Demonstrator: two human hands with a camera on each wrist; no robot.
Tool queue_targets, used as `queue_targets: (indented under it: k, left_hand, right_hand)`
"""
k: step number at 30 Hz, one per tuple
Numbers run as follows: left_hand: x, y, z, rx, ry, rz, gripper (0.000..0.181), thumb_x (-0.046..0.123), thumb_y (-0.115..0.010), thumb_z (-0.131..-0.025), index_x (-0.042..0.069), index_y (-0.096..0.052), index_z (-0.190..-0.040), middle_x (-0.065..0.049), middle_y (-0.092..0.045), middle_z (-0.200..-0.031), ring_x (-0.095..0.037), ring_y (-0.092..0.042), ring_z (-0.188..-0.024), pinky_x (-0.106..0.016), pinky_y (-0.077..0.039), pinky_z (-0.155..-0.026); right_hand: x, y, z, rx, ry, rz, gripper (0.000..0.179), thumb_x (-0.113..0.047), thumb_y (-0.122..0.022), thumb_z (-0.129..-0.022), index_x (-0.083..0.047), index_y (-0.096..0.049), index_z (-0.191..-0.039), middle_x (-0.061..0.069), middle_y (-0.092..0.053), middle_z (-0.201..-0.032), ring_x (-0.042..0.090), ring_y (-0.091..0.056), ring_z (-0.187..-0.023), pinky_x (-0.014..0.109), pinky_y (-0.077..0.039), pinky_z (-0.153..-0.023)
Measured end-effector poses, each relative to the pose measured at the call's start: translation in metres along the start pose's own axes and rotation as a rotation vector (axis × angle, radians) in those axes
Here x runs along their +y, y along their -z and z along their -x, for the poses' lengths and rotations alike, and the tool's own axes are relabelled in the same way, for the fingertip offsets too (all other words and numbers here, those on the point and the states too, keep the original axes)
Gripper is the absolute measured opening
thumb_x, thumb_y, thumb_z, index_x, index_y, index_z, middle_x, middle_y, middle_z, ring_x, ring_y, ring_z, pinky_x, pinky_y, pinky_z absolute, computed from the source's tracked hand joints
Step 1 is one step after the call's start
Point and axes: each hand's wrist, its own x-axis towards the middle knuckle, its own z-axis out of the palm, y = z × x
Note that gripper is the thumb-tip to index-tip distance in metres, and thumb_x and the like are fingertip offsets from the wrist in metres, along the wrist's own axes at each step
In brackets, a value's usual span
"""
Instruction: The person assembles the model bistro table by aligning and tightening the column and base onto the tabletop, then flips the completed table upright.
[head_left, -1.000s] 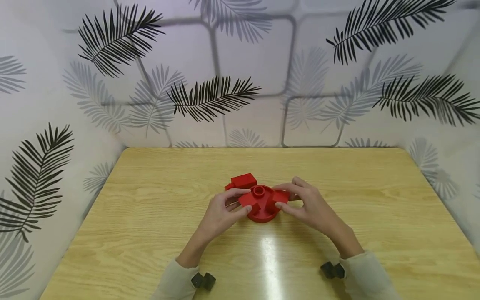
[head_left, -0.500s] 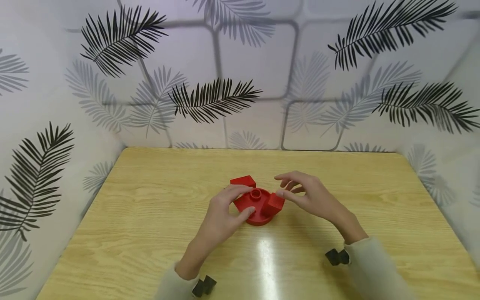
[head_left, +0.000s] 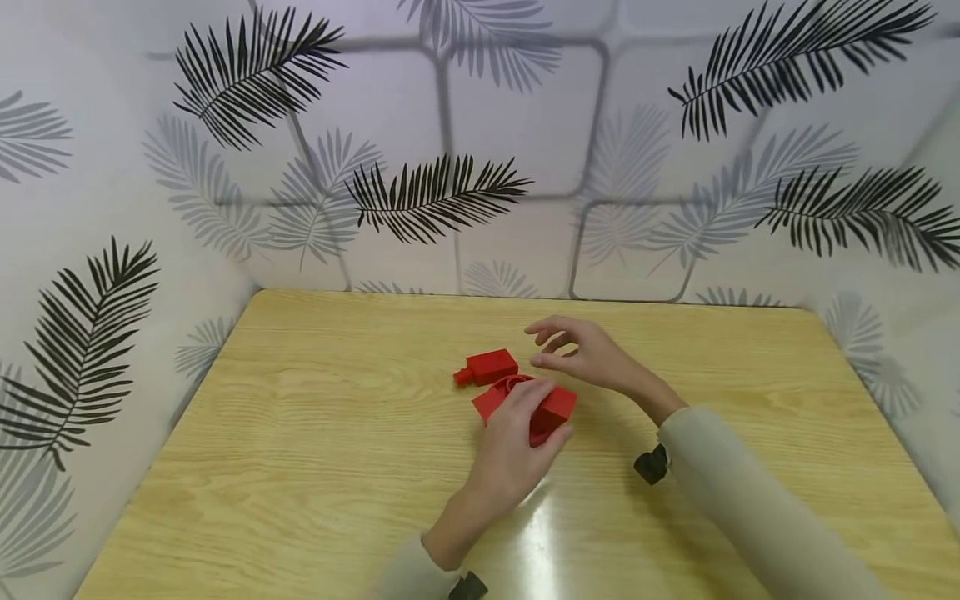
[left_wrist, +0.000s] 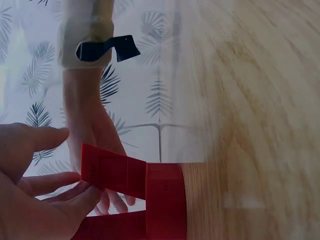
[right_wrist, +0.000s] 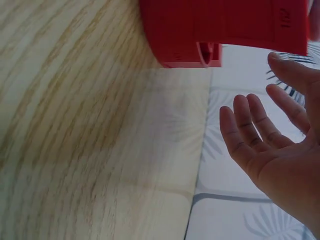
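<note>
My left hand (head_left: 510, 446) reaches over a round red base (left_wrist: 167, 202) on the table. Its thumb and fingers are spread around the upper end of a red block (head_left: 557, 405) that leans outward from the base's right side. In the left wrist view a fingertip meets the block's edge, while the thumb stands apart from it. A second red block (head_left: 487, 403) slants out on the left, partly behind my left hand. My right hand (head_left: 588, 357) hovers behind and right of the base, fingers loosely bent, holding nothing. Much of the base is hidden in the head view.
A red box-shaped piece (head_left: 492, 367) with a small stepped knob lies on the table just behind the base. The wooden table (head_left: 300, 433) meets a wall hung with leaf-patterned cloth (head_left: 510, 250) at its back edge.
My left hand has left the left block and moved right, to the right block. My right hand has released that block and drawn back, away from me.
</note>
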Motion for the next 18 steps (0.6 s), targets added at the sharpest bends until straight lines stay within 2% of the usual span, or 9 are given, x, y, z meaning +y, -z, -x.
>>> queue_targets:
  k: [4,9,15,18]
  left_hand:
    - [0.001,-0.006,-0.003,0.025,0.019,-0.077,0.050,0.016,-0.077,-0.094,-0.001,-0.062,-0.138,-0.012,-0.063,-0.136,-0.027,-0.061,-0.126,-0.036,-0.052,-0.105]
    - [0.003,-0.012,-0.003,0.039,0.062,-0.129,0.048,0.016,-0.078,-0.093,0.001,-0.063,-0.136,-0.012,-0.064,-0.136,-0.026,-0.062,-0.125,-0.036,-0.052,-0.103]
    - [0.003,-0.014,-0.002,0.090,0.055,-0.159,0.047,0.016,-0.080,-0.091,0.000,-0.065,-0.133,-0.011,-0.066,-0.132,-0.025,-0.065,-0.120,-0.035,-0.054,-0.100]
    - [0.003,-0.014,-0.001,0.095,0.055,-0.154,0.046,0.015,-0.080,-0.091,0.000,-0.065,-0.132,-0.011,-0.066,-0.131,-0.024,-0.065,-0.120,-0.035,-0.054,-0.101]
  right_hand:
    - [0.004,-0.007,-0.012,-0.050,0.026,0.009,0.043,-0.008,-0.078,-0.092,0.000,-0.065,-0.131,0.025,-0.065,-0.123,0.039,-0.067,-0.106,0.053,-0.059,-0.090]
    - [0.008,-0.014,-0.024,-0.097,0.059,0.004,0.044,-0.006,-0.078,-0.091,0.006,-0.063,-0.130,0.025,-0.065,-0.127,0.042,-0.064,-0.111,0.057,-0.055,-0.095]
    - [0.011,-0.024,-0.033,-0.174,0.004,0.002,0.044,-0.011,-0.076,-0.093,0.002,-0.063,-0.133,0.017,-0.066,-0.126,0.036,-0.068,-0.107,0.050,-0.058,-0.094]
    - [0.014,-0.028,-0.036,-0.204,-0.015,0.008,0.041,-0.010,-0.073,-0.095,0.001,-0.063,-0.133,0.016,-0.067,-0.126,0.035,-0.068,-0.106,0.048,-0.058,-0.094]
